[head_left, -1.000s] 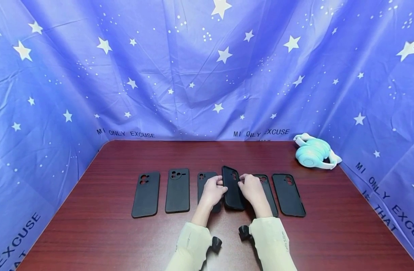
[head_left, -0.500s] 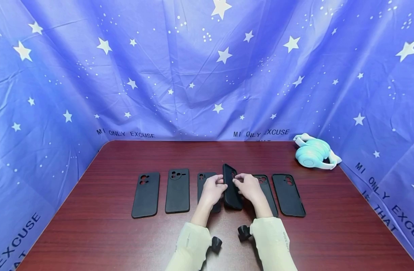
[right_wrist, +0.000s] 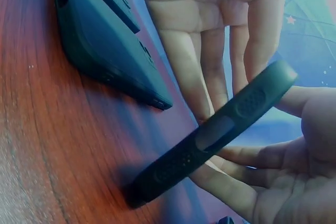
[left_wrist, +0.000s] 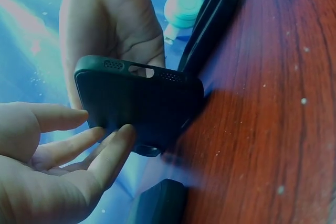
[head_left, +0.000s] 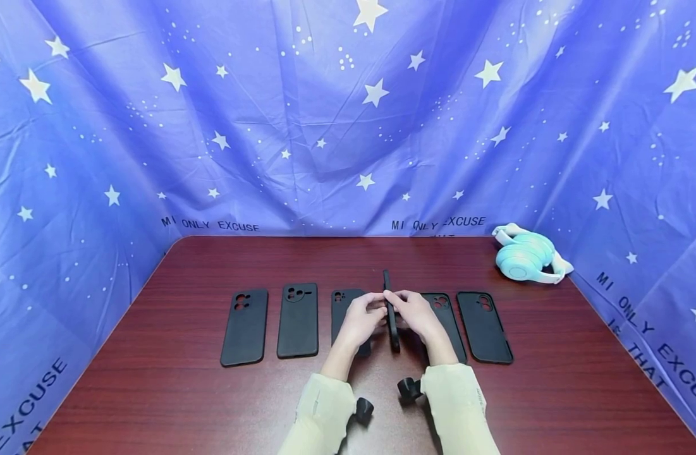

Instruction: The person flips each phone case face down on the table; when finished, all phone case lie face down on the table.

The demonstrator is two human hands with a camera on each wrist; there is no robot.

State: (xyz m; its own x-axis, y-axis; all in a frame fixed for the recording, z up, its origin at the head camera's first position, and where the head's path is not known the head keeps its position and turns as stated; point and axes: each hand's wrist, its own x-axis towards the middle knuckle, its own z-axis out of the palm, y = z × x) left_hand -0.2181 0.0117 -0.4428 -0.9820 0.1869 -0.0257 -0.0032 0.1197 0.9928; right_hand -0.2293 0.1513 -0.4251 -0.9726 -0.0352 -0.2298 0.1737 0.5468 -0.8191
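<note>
Black phone case: in the head view it is held on edge over the counter, in the gap between other cases laid out in a row. Left hand and right hand meet it from opposite sides, fingers bent in and gripping it, presumably because so thin a thing would tip without support on both faces.

The left wrist view shows its bottom end, with port slot and speaker holes, toward the camera; left fingertips rest on one face, likely to steady it.

In the right wrist view the right fingers back the opposite face. Its lower edge is close to the counter; whether it touches, I cannot tell.
</note>
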